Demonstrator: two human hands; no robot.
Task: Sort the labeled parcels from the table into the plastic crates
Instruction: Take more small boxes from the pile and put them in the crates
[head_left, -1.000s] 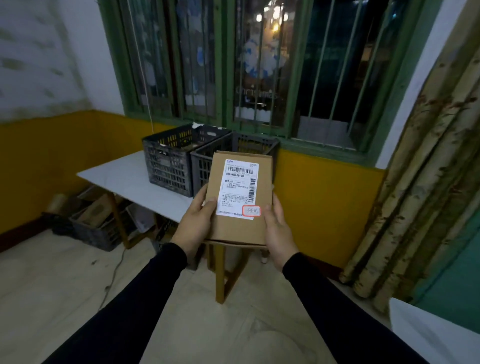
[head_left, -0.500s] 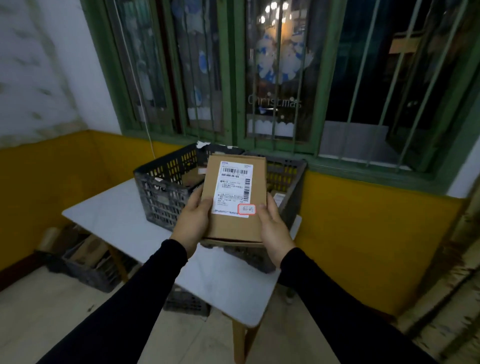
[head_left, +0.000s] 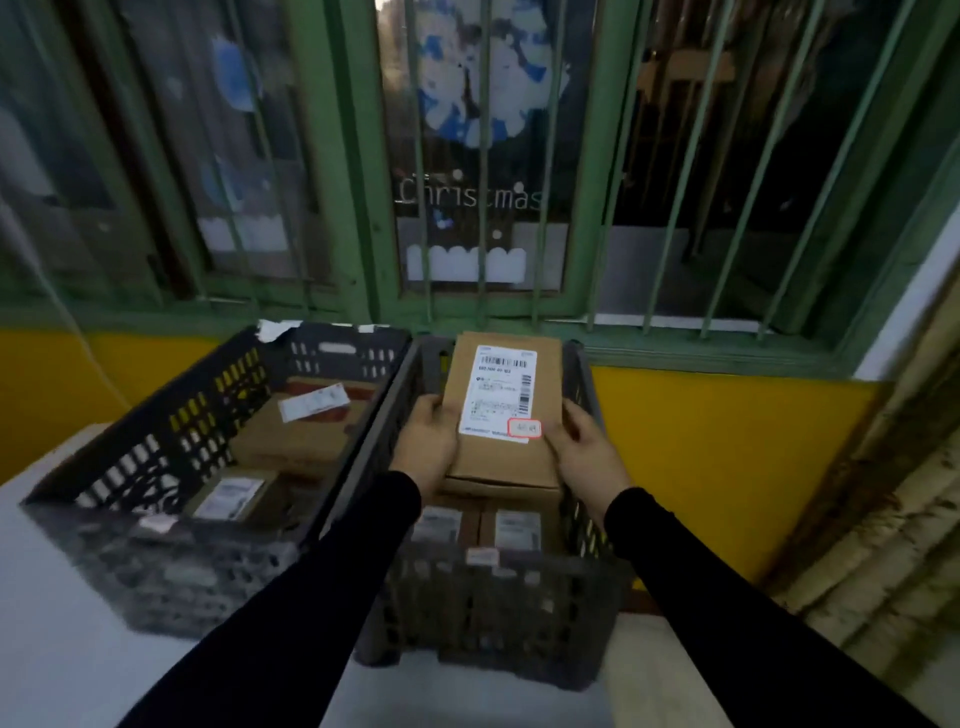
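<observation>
On the white table (head_left: 62, 649), the dark plastic crate on the left (head_left: 171, 499) holds several brown parcels. The left hand (head_left: 428, 441) and right hand (head_left: 584, 452) grip the labelled brown cardboard parcel (head_left: 501, 410) by its side edges, fingers curled round it, above the grey plastic crate on the right (head_left: 488, 613). The placing step is in hand; next, I judge, it needs lowering flat onto the parcels already inside, then releasing.

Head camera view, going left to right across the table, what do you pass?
Left crate → left hand → held parcel → right hand → right crate's right wall.
</observation>
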